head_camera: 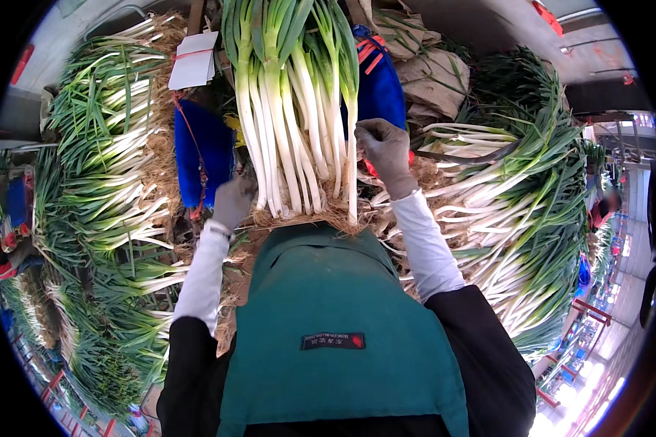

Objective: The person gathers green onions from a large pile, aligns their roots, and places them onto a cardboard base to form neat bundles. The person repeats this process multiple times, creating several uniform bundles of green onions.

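Several green onions (pixel 287 125) with white stalks lie side by side before me, roots towards my green apron (pixel 339 306). My right hand (pixel 385 153), in a grey glove, is at the right edge of these stalks with its fingers curled; whether it pinches anything is not clear. On the left, my left hand (pixel 235 202), also gloved, is blurred beside the lower stalks, near a blue cloth (pixel 202 147); its fingers are hard to make out. A red string (pixel 188 120) hangs over that cloth. Another blue cloth (pixel 385 90) sits behind my right hand.
Piles of green onions stand at the left (pixel 115 158) and right (pixel 514 218). White cards (pixel 193 61) hang at upper left. A dark curved strip (pixel 470 158) crosses the right pile. Beige sacking (pixel 432 82) lies behind. A person (pixel 601 210) is far off at right.
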`<state>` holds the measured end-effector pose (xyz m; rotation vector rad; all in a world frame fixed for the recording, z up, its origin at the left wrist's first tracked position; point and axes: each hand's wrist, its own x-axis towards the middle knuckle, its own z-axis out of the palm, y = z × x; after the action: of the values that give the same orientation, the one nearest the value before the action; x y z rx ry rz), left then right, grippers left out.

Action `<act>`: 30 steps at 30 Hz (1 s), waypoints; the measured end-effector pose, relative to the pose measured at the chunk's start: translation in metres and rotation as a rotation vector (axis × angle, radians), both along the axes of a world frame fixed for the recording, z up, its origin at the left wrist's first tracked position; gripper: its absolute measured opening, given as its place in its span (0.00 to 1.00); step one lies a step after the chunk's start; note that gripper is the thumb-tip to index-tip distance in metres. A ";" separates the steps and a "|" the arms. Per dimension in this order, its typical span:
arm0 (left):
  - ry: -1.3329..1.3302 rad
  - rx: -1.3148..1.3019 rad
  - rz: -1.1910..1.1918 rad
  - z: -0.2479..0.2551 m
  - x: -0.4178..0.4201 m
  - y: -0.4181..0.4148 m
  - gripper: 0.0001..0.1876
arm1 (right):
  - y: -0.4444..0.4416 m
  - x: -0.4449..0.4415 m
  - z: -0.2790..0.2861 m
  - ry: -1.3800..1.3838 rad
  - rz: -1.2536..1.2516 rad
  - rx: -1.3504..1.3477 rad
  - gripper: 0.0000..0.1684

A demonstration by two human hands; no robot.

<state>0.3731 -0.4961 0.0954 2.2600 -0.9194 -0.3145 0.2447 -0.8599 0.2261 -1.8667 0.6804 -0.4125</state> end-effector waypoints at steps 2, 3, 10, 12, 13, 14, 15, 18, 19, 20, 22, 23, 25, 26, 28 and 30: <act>0.034 0.062 -0.083 0.010 -0.032 0.037 0.08 | -0.012 0.014 0.006 0.045 0.043 -0.126 0.10; 0.066 0.126 -0.113 0.022 -0.049 0.052 0.08 | -0.016 0.022 0.002 -0.003 0.059 -0.284 0.11; 0.253 0.207 0.054 0.047 -0.152 0.181 0.06 | 0.004 0.085 -0.006 -0.086 0.322 -0.588 0.13; 0.485 0.536 -0.008 0.015 -0.187 0.236 0.11 | 0.015 0.126 -0.016 0.171 0.498 -0.752 0.13; 0.627 0.827 -0.147 -0.006 -0.203 0.263 0.14 | 0.012 0.149 -0.021 0.322 0.539 -0.748 0.13; 0.660 0.991 -0.226 -0.039 -0.230 0.295 0.15 | 0.001 0.169 -0.029 0.449 0.538 -0.798 0.14; 0.641 1.091 -0.241 -0.069 -0.267 0.339 0.17 | -0.002 0.181 -0.039 0.570 0.538 -0.824 0.15; 0.737 1.158 -0.142 -0.092 -0.348 0.409 0.20 | 0.036 0.184 -0.016 0.705 0.684 -0.826 0.17; 0.719 1.051 -0.027 -0.096 -0.357 0.408 0.21 | 0.042 0.181 -0.017 0.743 0.723 -0.850 0.17; 0.696 0.948 0.088 -0.097 -0.364 0.408 0.23 | 0.045 0.176 -0.027 0.759 0.724 -0.855 0.17; 0.648 0.850 0.323 -0.103 -0.351 0.381 0.25 | 0.034 0.174 -0.051 0.749 0.643 -0.850 0.19; 0.553 0.707 0.448 -0.088 -0.329 0.340 0.24 | 0.033 0.173 -0.048 0.774 0.620 -0.825 0.19; 0.445 0.470 0.647 -0.012 -0.258 0.247 0.22 | 0.040 0.161 -0.036 0.813 0.578 -0.729 0.18; 0.425 0.369 0.732 0.000 -0.231 0.224 0.21 | 0.041 0.153 -0.036 0.812 0.621 -0.666 0.17; 0.405 0.103 0.725 0.025 -0.176 0.176 0.24 | 0.044 0.121 -0.039 0.916 0.758 -0.565 0.15; 0.265 -0.220 0.731 0.042 -0.140 0.130 0.18 | 0.070 0.093 -0.013 0.945 0.929 -0.579 0.17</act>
<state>0.2336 -0.3662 0.1378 2.1153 0.0345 -0.1603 0.3382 -0.7898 0.2129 -2.6634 0.1843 1.0332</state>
